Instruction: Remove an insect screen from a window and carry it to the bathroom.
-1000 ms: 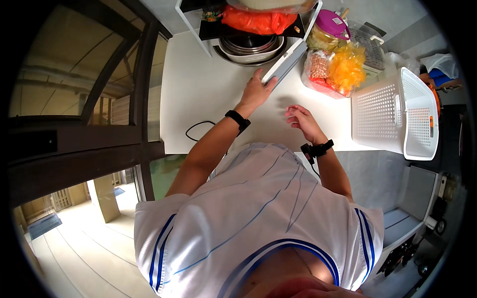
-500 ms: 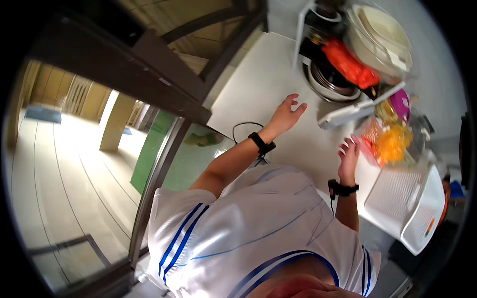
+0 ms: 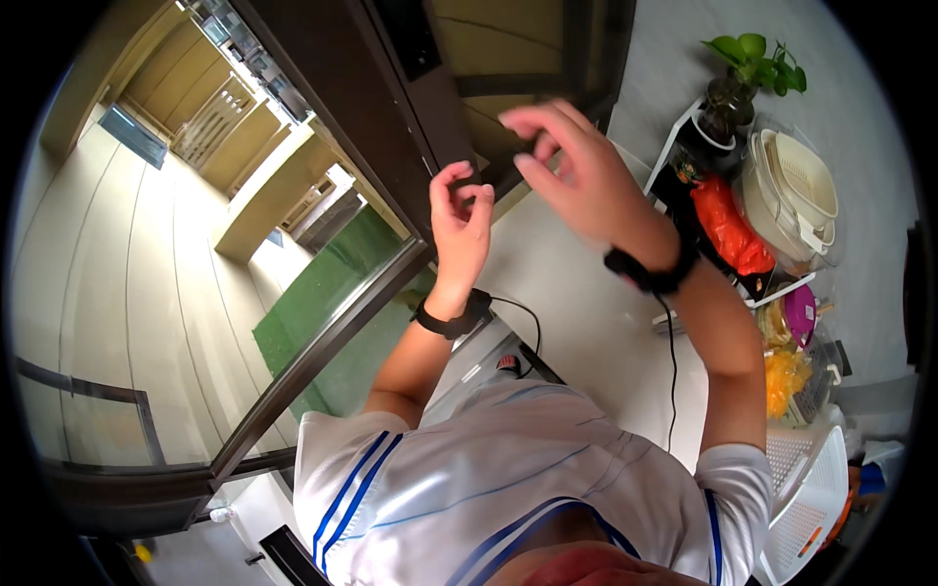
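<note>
My left hand (image 3: 459, 230) is raised beside the dark brown frame (image 3: 396, 93) of a glazed door or window. Its fingers are loosely bent, the thumb stands apart from them, and I see nothing between them. To its right and a little higher, my right hand (image 3: 578, 176) is lifted above a pale surface (image 3: 547, 244). That hand is slightly blurred, its thumb and fingers spread with nothing in the gap. Each wrist wears a black band; a thin black cable (image 3: 671, 371) hangs from the right one. Neither hand clearly touches the frame.
A rack along the right wall carries a potted plant (image 3: 752, 68), cream plastic basins (image 3: 796, 190) and a red bag (image 3: 728, 230). Nearer are a yellow bag (image 3: 785, 381) and a white plastic basket (image 3: 806, 488). Beyond the glass lie a green mat (image 3: 322, 283) and a tiled floor (image 3: 127, 273).
Both hands have risen from over the pale surface, moving left and away from the things on the right. The view has turned, so more of the frame and the plant show.
</note>
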Demonstrator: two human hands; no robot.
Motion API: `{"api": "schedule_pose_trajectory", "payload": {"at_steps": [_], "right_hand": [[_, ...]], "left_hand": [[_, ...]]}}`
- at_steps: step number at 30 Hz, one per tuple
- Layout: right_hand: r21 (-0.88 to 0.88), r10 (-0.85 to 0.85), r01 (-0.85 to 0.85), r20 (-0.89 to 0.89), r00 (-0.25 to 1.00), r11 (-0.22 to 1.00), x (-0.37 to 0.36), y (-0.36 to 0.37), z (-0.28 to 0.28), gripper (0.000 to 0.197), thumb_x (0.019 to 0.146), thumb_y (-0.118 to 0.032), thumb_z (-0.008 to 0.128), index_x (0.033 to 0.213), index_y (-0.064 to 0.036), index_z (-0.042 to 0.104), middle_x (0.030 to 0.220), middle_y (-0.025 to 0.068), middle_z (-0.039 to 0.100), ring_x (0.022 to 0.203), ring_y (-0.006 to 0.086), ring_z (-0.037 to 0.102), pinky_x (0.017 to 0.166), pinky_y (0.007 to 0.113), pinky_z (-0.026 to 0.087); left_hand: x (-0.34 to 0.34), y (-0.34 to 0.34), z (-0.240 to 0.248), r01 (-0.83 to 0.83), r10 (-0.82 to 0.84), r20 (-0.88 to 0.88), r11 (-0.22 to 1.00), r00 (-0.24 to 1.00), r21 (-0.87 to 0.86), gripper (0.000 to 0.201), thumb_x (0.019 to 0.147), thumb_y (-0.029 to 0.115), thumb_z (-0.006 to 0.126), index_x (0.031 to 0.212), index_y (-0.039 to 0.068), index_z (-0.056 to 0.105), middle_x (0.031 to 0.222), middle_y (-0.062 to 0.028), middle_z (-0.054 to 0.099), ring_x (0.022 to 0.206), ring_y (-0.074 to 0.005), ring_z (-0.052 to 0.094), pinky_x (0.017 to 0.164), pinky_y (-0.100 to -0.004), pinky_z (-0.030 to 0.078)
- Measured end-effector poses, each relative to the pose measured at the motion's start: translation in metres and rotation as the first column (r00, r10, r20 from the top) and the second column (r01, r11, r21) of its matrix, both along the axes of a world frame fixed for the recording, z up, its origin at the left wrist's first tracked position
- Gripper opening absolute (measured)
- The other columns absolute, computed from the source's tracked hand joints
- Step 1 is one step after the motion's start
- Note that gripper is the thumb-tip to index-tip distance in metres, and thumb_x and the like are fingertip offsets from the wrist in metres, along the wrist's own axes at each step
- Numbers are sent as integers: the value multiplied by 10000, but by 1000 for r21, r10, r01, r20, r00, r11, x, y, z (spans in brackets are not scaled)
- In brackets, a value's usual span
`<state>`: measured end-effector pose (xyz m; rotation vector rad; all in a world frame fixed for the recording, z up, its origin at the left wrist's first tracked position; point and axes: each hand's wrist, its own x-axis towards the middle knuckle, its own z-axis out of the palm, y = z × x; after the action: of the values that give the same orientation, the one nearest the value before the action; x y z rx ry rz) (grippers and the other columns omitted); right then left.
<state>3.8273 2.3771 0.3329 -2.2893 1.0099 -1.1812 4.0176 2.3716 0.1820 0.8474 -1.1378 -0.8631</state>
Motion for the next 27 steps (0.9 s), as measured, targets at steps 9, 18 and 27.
{"api": "schedule_pose_trajectory", "payload": {"at_steps": [9,18,27], "right_hand": [[-684,-255,49,-204,945,728,65,-90,7,634,850,-78,733,1462,-227,653,1501,-96,608,1127,211,658,826,363,618],[-676,-316,95,-211,925,731,72,-98,-1,740,837,-45,717,1541,-238,595,1581,-98,576,1135,195,680,788,328,637],[-616,-212,94,-121,970,782,76,-106,-1,702,850,-57,706,1531,-180,588,1581,-72,562,1142,219,667,766,368,642]], "left_hand": [[57,15,9,-70,69,50,997,996,15,466,1046,24,709,1472,32,518,1427,-85,549,1067,-115,675,848,-282,568],[71,14,3,-31,31,48,1000,998,-3,466,1045,-6,695,1473,29,513,1427,-76,545,1077,-123,668,864,-287,551],[68,14,-12,34,-34,5,999,999,34,453,1025,-53,669,1446,23,521,1396,-65,533,1084,-114,667,809,-255,556]]}}
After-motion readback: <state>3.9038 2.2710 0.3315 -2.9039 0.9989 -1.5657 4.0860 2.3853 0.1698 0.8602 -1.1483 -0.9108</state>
